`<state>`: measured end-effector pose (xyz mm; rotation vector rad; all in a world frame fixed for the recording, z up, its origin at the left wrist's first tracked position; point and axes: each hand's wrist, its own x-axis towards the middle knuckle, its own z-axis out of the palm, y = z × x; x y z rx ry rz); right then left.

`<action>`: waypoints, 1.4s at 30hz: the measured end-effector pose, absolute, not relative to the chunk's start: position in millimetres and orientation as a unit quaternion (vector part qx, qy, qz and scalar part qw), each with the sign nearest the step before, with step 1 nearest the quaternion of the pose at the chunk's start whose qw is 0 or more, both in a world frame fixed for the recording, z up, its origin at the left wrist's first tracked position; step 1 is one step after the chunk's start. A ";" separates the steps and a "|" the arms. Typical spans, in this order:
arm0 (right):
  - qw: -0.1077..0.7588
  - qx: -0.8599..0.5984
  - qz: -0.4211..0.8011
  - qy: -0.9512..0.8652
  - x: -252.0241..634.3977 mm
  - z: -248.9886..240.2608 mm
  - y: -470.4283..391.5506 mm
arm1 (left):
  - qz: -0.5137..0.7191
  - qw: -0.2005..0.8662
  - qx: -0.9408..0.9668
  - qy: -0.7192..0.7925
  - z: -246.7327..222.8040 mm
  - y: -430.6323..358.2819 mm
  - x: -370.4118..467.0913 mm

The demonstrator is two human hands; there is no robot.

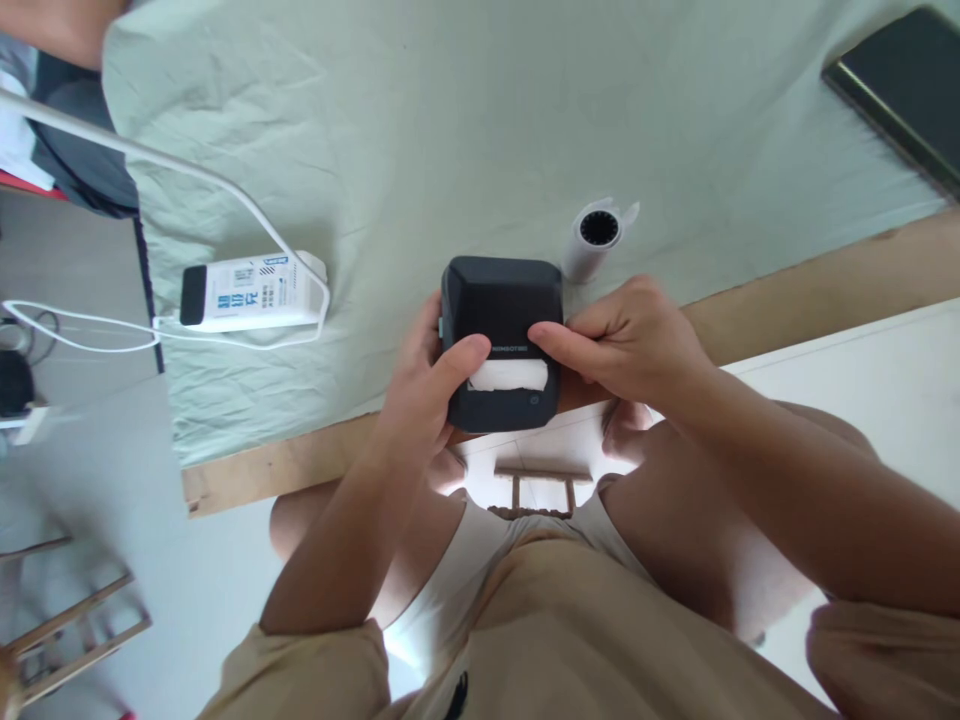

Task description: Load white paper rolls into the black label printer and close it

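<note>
A small black label printer (504, 300) is held at the table's near edge, with white paper (510, 375) showing in its slot. My left hand (427, 390) grips its left side, thumb on top and fingers hidden beneath. On the right side, my right hand (622, 335) is closed against the printer, its thumb pressing on the lid by the printed lettering. Just behind that hand stands a white paper roll (589, 250) with a dark core and a loose end.
A pale green cloth (450, 130) covers the table, whose wooden edge (825, 265) faces me. At left lies a white power bank (255, 292) with a white cable (202, 178). A dark flat device (907, 95) lies far right. A wooden stool (82, 635) stands on the floor.
</note>
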<state>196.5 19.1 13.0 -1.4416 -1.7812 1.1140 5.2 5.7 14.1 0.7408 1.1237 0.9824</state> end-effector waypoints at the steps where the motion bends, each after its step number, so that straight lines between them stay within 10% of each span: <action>1: 0.292 -0.540 0.421 -0.668 196.7 12.7 19.5 | 0.435 0.671 0.328 0.503 13.4 6.2 5.0; 30: 0.373 -0.465 0.296 -0.747 206.2 12.4 15.7 | 0.555 0.636 0.270 0.464 -7.3 14.0 6.3; 42: 0.592 -0.474 0.093 -0.645 186.5 19.3 28.9 | 0.545 0.659 0.235 0.462 -2.2 16.1 10.4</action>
